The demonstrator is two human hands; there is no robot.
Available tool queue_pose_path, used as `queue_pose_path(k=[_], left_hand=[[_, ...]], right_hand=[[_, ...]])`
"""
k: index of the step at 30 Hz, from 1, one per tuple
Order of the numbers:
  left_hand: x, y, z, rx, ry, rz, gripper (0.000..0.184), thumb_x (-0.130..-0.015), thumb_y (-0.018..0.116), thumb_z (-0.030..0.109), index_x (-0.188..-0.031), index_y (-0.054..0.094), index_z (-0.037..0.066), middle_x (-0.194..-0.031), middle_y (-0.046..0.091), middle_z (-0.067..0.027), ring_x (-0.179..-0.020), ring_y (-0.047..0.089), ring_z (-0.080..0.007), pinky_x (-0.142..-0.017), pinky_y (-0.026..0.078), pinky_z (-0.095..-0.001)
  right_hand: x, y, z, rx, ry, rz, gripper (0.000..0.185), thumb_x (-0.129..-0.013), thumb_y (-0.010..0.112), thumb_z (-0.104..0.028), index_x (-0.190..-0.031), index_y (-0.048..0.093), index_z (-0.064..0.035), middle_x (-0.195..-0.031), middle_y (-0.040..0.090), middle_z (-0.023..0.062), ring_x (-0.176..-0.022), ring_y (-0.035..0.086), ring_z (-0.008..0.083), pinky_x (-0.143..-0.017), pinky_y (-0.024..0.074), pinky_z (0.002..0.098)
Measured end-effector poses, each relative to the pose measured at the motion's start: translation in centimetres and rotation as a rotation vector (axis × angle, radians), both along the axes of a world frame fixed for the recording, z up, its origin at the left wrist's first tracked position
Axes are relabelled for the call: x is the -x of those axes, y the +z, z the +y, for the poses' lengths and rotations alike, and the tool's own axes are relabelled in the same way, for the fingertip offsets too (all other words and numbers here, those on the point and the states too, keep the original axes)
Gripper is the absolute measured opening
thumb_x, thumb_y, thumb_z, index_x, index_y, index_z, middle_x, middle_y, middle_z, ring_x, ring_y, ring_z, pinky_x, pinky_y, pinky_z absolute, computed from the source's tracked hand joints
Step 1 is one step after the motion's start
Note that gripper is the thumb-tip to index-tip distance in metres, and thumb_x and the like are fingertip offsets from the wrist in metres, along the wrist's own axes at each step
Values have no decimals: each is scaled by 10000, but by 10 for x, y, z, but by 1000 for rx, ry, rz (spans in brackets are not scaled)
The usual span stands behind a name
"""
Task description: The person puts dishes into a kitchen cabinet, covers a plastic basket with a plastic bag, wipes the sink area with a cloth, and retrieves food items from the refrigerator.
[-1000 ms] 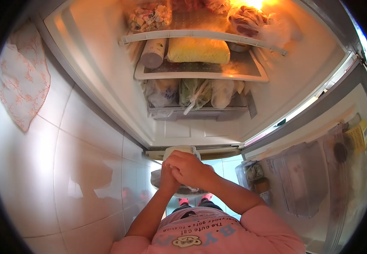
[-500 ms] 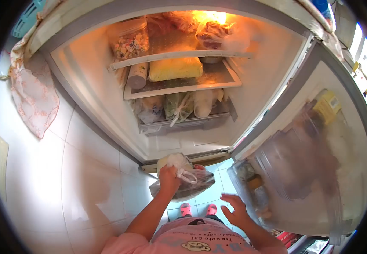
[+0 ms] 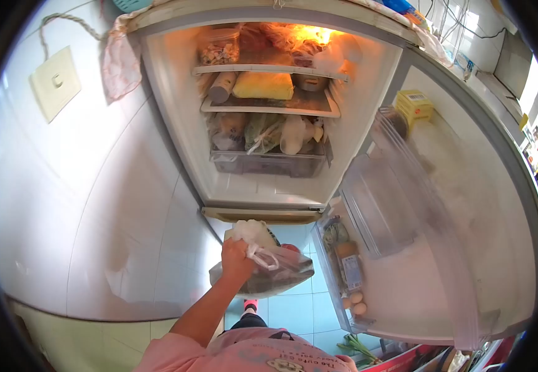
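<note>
My left hand [image 3: 238,259] is closed on the gathered tops of plastic bags [image 3: 269,276], which hang in front of the open fridge [image 3: 256,214]. White handle loops stick out beside my fingers. Something round and red shows inside near the bags' right side; the other contents are hard to make out. My right hand is out of view. Inside the fridge, a yellow package [image 3: 263,85] lies on the middle shelf beside a grey-ended roll [image 3: 222,88]. Several bagged foods, among them a bag of greens [image 3: 264,132], fill the bottom drawer [image 3: 269,164].
The fridge door [image 3: 461,204] stands wide open on the right, with eggs [image 3: 357,302], bottles and a yellow box [image 3: 414,106] in its racks. A tiled wall with a switch plate [image 3: 57,84] is at left. Spring onions [image 3: 359,348] lie at the lower right.
My right hand has left the view. The view has shifted, showing more wall at left and the floor items at lower right. My left hand still holds the bags.
</note>
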State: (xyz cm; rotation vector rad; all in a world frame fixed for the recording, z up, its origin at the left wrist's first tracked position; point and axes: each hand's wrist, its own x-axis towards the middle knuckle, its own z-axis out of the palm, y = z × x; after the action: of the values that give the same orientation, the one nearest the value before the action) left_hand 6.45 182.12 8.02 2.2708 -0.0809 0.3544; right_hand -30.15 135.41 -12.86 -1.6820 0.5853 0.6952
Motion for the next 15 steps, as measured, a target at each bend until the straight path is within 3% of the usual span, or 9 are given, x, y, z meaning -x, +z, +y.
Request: queue_pose_path(k=[3, 5, 6, 7, 10, 12, 13, 15], left_hand=[[43, 15, -10, 58, 82, -84, 135, -580, 596, -1, -698, 635, 52, -731, 590, -165, -786, 527, -389, -678, 429, -471], [72, 16, -13, 64, 115, -39, 145, -586, 590, -2, -709, 643, 54, -733, 591, -165, -781, 530, -385, -680, 432, -466], [86, 15, -13, 69, 141, -4, 156, -592, 584, -3, -720, 651, 55, -735, 593, -165, -775, 533, -382, -681, 435, -461], [99, 4, -10, 70, 135, 4, 156, -592, 584, -3, -720, 651, 55, -735, 593, -165, -775, 533, -382, -681, 435, -461], [133, -29, 1, 189, 53, 84, 201, -603, 571, -14, -756, 672, 68, -745, 600, -160, -779, 540, -375, -689, 436, -458], [156, -19, 4, 40, 81, 16, 224, -584, 585, -27, -741, 715, 65, -755, 650, -119, -710, 603, -269, -638, 466, -337], [167, -9, 6, 33, 70, 18, 224, -584, 585, -27, -741, 715, 65, -755, 650, -119, -710, 603, -269, -638, 466, -337], [188, 8, 15, 23, 59, 10, 214, -593, 572, -34, -726, 710, 60, -755, 657, -115, -729, 604, -270, -630, 472, -336]], right_hand=[[62, -56, -116, -21, -259, 39, 125, -826, 633, -83, -885, 625, 26, -899, 628, 107, -836, 596, 160, -642, 504, 332], [69, -55, -147, 50, -688, -340, 605, -695, 658, 64, -1241, 419, -42, -1041, 556, 104, -874, 573, 198, -593, 494, 314], [45, -12, -132, 54, -823, -335, 898, -652, 654, 118, -1399, 222, -132, -1260, 428, 154, -1037, 513, 265, -652, 518, 345], [35, -6, -145, 53, -774, -384, 943, -654, 644, 117, -1441, 220, -186, -1389, 301, 176, -1146, 433, 313, -723, 525, 382], [-9, 60, -113, 246, -579, -470, 971, -645, 645, 112, -1459, 218, -204, -1449, 286, 149, -1162, 430, 344, -763, 509, 405], [-30, 76, -97, 293, -420, -477, 961, -653, 656, 84, -1461, 218, -195, -1463, 282, 132, -1179, 420, 350, -790, 499, 404], [-33, 76, -93, 308, -325, -459, 952, -659, 664, 66, -1460, 216, -188, -1464, 285, 128, -1187, 415, 349, -801, 494, 401], [-40, 31, -100, 202, -438, -666, 909, -680, 662, 39, -1452, 230, -171, -1441, 316, 127, -1176, 420, 336, -812, 489, 395]])
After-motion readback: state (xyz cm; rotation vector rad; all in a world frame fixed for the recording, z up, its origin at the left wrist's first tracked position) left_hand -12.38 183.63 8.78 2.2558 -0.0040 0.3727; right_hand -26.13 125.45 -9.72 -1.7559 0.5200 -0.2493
